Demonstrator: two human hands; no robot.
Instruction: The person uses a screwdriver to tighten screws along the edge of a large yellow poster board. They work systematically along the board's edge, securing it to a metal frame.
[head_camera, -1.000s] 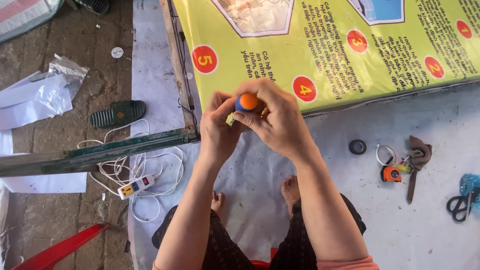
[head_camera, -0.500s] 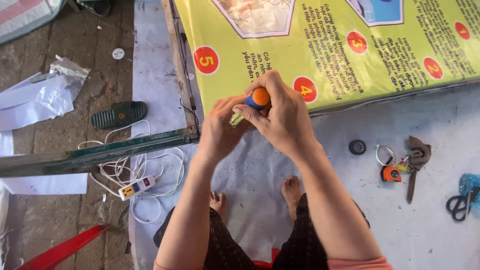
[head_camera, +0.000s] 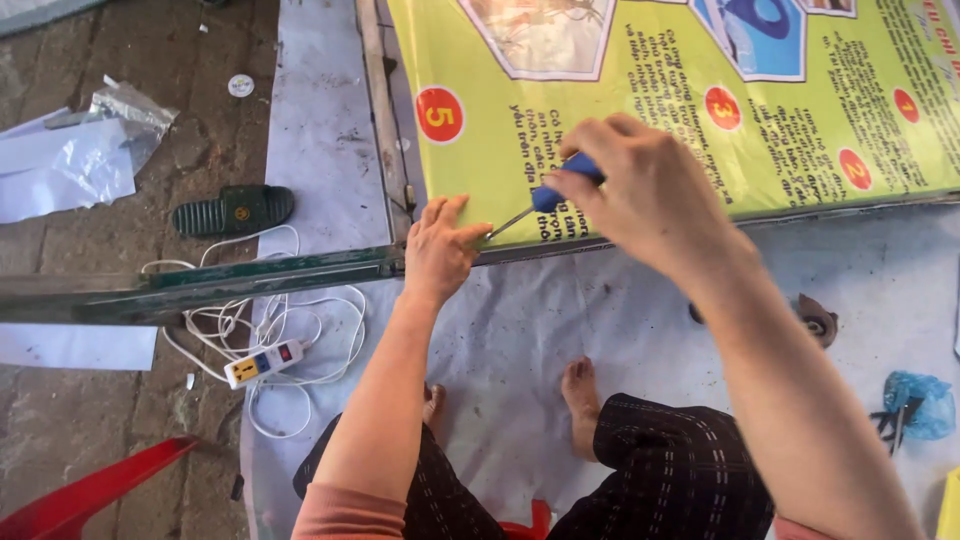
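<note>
Right hand (head_camera: 655, 190) wrapped tight around the blue plastic handle of a slim metal-shafted screwdriver (head_camera: 545, 200), shaft slanting down and left, tip lost against the fingers (head_camera: 470, 232) of the left hand (head_camera: 440, 250). Left hand loosely open, gripping nothing, fingertips pressed to the lower edge of a large yellow-green printed poster board (head_camera: 660, 90) with red numbered circles, right where the screwdriver tip meets it. Just left of that hand, a long dark green metal bar (head_camera: 200, 288) running off toward the frame edge; above it, a pale wooden slat (head_camera: 382, 110) along the board's left side. Under both hands and below them, a pale grey plastic sheet (head_camera: 560, 320) spread on the floor, with two bare feet and dark patterned trousers visible beneath the forearms. Lower left of the left hand, a white power strip (head_camera: 265, 362) with its coiled white cord (head_camera: 215, 320). Farther left, a dark green rubber slipper (head_camera: 232, 210) on the stone floor and crumpled clear plastic wrapping (head_camera: 130, 110). Lower right of the right hand, a small blue plastic bag (head_camera: 915, 405) and a brownish round object (head_camera: 818, 318), too hidden by the arm to identify. A red plastic chair leg (head_camera: 90, 490) at bottom left.
</note>
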